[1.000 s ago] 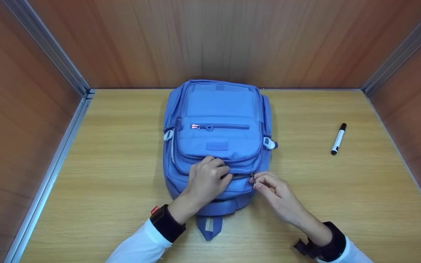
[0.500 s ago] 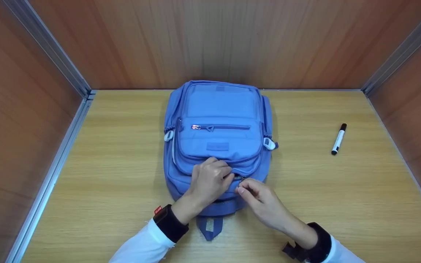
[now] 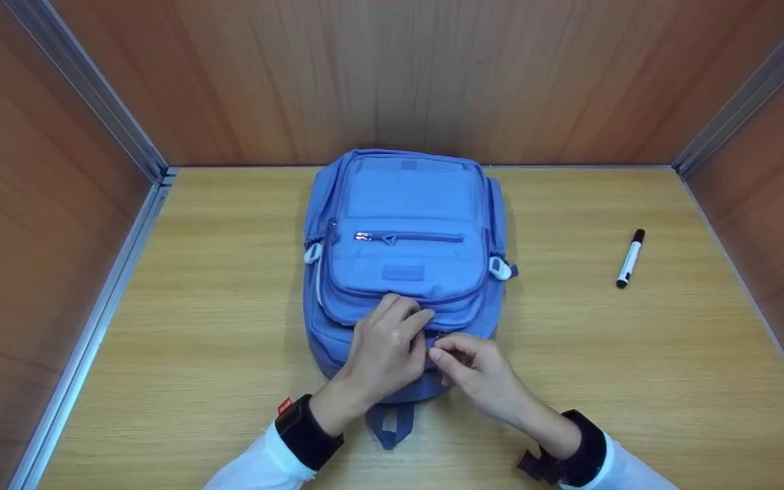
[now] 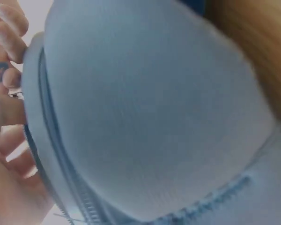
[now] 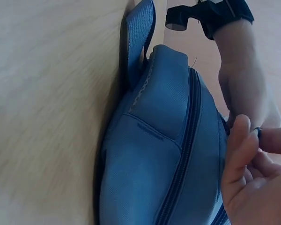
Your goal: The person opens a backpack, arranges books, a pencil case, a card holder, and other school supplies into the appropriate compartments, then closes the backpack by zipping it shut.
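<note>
A blue backpack point(image 3: 405, 197) lies on its back, its front pockets facing up and its top loop point(image 3: 390, 425) towards me. My left hand point(image 3: 386, 347) rests over the lower front pocket, fingers curled at the fabric beside a zipper; its fingertips are partly hidden. Just right of it, my right hand point(image 3: 477, 374) pinches a zipper pull, thumb against index finger. In the right wrist view a dark blue bit of the zipper pull point(image 5: 259, 131) shows between those fingertips. Blue cloth fills most of the left wrist view.
To the right lies a white marker point(image 3: 630, 258) with black ends. Wooden panels point(image 3: 426, 82) with metal edges enclose the table point(image 3: 229, 286) at the back and sides. A second zipper point(image 3: 409, 237) crosses the backpack's upper pocket.
The right hand has moved left along the lower zipper with the zipper pull, coming up beside the left hand. The left hand's thumb has shifted slightly down; backpack and marker stay put.
</note>
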The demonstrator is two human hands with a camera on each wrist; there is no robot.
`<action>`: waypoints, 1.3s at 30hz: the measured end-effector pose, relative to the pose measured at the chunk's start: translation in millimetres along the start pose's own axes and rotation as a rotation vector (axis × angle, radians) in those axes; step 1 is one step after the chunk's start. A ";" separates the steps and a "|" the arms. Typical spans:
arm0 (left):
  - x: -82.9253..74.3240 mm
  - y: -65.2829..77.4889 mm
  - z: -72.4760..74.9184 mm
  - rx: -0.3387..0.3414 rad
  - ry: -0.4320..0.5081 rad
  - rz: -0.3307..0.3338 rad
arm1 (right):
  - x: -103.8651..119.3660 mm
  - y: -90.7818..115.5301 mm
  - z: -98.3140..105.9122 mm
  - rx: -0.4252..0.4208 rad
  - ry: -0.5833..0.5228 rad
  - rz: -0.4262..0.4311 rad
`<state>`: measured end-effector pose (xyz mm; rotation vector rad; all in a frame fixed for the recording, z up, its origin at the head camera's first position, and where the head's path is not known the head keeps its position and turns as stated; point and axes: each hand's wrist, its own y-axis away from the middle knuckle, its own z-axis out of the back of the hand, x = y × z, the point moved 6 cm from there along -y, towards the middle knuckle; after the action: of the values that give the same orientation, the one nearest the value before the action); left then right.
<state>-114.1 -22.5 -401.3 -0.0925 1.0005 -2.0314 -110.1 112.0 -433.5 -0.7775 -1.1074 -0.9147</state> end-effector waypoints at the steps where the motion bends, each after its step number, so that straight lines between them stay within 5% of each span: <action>1: -2.8 2.4 2.1 -0.025 0.004 -0.012 | 3.8 0.7 2.0 -0.019 -0.013 0.001; 6: -20.4 15.5 8.1 -0.087 0.032 -0.050 | 24.6 2.7 9.8 -0.092 -0.048 0.045; 15: -26.5 23.7 2.2 0.021 0.153 0.095 | 27.1 5.0 10.6 -0.073 -0.059 -0.001; 19: -25.1 22.5 1.9 0.041 0.168 0.118 | 15.2 3.7 12.2 -0.054 -0.027 0.061; 22: -24.0 21.7 3.1 0.047 0.183 0.128 | 11.0 2.0 20.3 -0.103 0.106 0.236; 25: -23.2 20.5 5.5 0.045 0.186 0.138 | 15.6 1.5 30.4 -0.164 0.356 0.476; 28: -23.7 19.6 7.0 0.046 0.165 0.141 | 16.4 -0.8 37.0 -0.173 0.602 0.630; 35: -26.7 18.7 8.6 0.027 0.139 0.135 | 7.5 -4.6 35.9 -0.051 0.975 0.719; 39: -26.8 18.7 9.6 0.021 0.140 0.131 | 5.7 -3.8 32.0 -0.054 1.057 0.803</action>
<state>-80.9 -15.2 -400.0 0.1254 1.0436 -1.9482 -125.1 137.2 -419.1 -0.5626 0.1771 -0.5107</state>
